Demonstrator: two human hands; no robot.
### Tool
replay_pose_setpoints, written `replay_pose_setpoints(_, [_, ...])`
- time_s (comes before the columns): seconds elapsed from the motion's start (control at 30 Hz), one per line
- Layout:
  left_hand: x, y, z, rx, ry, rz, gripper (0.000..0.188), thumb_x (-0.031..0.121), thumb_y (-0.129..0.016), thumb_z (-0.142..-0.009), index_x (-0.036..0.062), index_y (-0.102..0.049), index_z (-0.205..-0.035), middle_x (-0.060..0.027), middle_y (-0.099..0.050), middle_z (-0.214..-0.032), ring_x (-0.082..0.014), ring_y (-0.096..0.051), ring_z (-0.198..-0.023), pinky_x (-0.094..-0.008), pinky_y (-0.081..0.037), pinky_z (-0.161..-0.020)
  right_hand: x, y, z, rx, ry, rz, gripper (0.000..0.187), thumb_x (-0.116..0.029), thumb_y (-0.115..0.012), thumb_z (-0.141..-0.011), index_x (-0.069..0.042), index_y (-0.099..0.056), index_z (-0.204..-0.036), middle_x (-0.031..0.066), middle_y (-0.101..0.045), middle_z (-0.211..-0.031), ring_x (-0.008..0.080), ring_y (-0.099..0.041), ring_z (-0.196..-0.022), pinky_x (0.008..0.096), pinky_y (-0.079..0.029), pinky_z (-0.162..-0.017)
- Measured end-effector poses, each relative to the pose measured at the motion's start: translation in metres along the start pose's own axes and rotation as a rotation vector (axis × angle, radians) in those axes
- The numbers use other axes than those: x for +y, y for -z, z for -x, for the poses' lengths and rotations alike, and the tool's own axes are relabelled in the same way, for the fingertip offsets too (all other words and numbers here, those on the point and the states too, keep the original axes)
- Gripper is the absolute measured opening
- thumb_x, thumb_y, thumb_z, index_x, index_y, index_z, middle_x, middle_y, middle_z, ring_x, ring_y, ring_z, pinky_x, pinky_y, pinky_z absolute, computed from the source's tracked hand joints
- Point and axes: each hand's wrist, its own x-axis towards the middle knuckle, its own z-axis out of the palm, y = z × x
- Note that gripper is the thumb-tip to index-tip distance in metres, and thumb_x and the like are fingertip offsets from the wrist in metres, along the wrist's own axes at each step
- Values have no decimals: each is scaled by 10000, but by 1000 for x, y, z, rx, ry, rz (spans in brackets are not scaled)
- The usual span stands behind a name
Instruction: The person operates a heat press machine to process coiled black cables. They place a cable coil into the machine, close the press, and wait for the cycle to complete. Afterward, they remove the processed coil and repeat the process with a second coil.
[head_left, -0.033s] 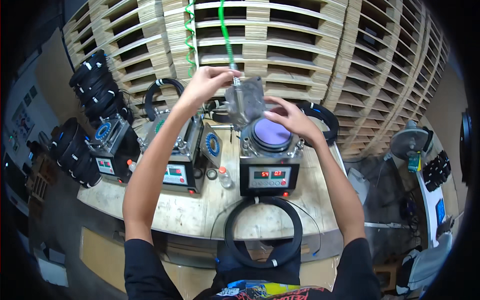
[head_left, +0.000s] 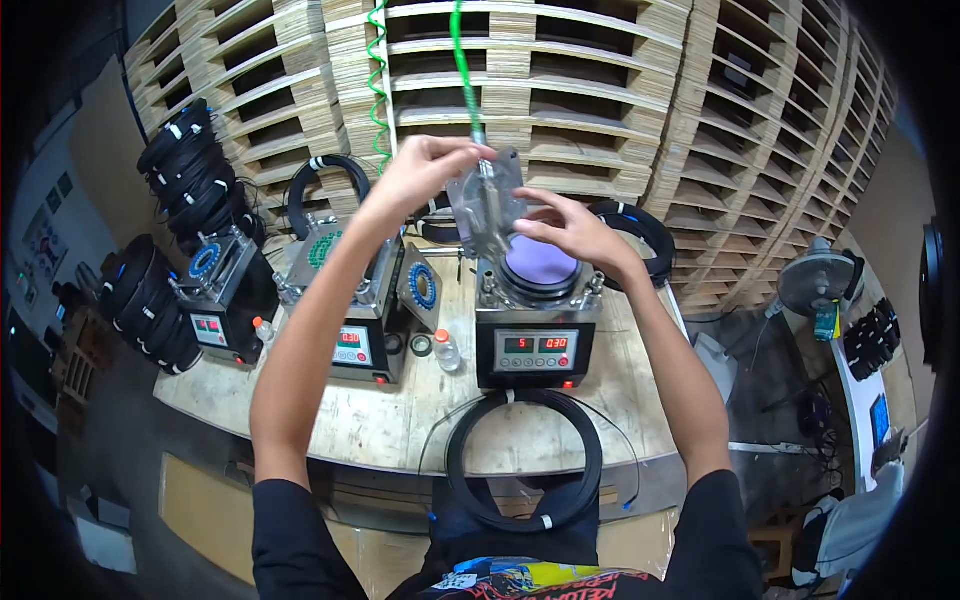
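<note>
My left hand (head_left: pixel 425 178) is closed on the top of a slim metal air blow gun (head_left: pixel 490 190), which hangs from a green air hose (head_left: pixel 461 60). Behind the blow gun, a squarish grey metal plate (head_left: pixel 509 180) is held up on edge. My right hand (head_left: pixel 572 232) grips the plate's right edge between thumb and fingers. Just below is a polishing machine (head_left: pixel 536 352) with a round purple pad (head_left: pixel 540 262) on top and a lit red display. The blow gun's tip blurs against the plate.
Two more machines (head_left: pixel 350 350) (head_left: pixel 222 320) stand on the left of the wooden bench (head_left: pixel 420 430). A small orange-capped bottle (head_left: pixel 446 352) sits between machines. A black cable coil (head_left: pixel 455 460) overhangs the front edge. Stacked pallets (head_left: pixel 590 60) rise behind; a fan (head_left: pixel 815 285) is at right.
The blow gun and my left hand have shifted slightly right and down. The plate appears more upright, and my right hand has moved a little left. The display digits differ.
</note>
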Motion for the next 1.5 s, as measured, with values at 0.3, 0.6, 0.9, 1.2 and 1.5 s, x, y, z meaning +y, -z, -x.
replay_pose_setpoints(0.3, [31,-92,25,-35,-207,262,283,181,-616,-994,27,-729,-1203,-118,-715,-1200,-160,-616,-1193,-316,-487,-1002,-22,24,26,72,-124,-65,241,-123,-594,-955,6,-663,-1147,44,-693,-931,100,-626,-771,282,-514,-712])
replay_pose_setpoints(0.6, [-146,-114,20,798,177,5,224,70,-569,-952,68,-745,-1090,-64,-698,-905,-126,-591,-786,-300,-473,-730,-25,50,61,262,-166,-156,252,-135,-601,-986,-48,-660,-1215,0,-637,-904,103,-645,-764,253,-540,-685])
replay_pose_setpoints(0.9, [-156,-167,18,850,350,-75,333,82,-617,-869,35,-629,-1198,-231,-673,-1154,-355,-643,-1103,-421,-476,-963,12,39,59,344,-35,-319,220,-96,-628,-928,-14,-693,-1121,-1,-642,-919,101,-645,-802,248,-532,-720])
replay_pose_setpoints(1.2, [-152,-167,26,886,161,-30,418,-32,-553,-823,18,-461,-1228,-247,-623,-1113,-370,-621,-1061,-424,-451,-959,24,-12,42,430,-74,-323,295,11,-489,-852,-16,-718,-1036,26,-595,-842,124,-651,-716,257,-525,-608])
replay_pose_setpoints(1.5, [-132,-169,28,882,126,120,476,-99,-492,-780,-2,-430,-1242,-303,-602,-1122,-438,-612,-1074,-457,-435,-979,49,28,25,507,3,-178,305,67,-454,-843,46,-700,-1023,69,-666,-849,100,-590,-673,255,-505,-608])
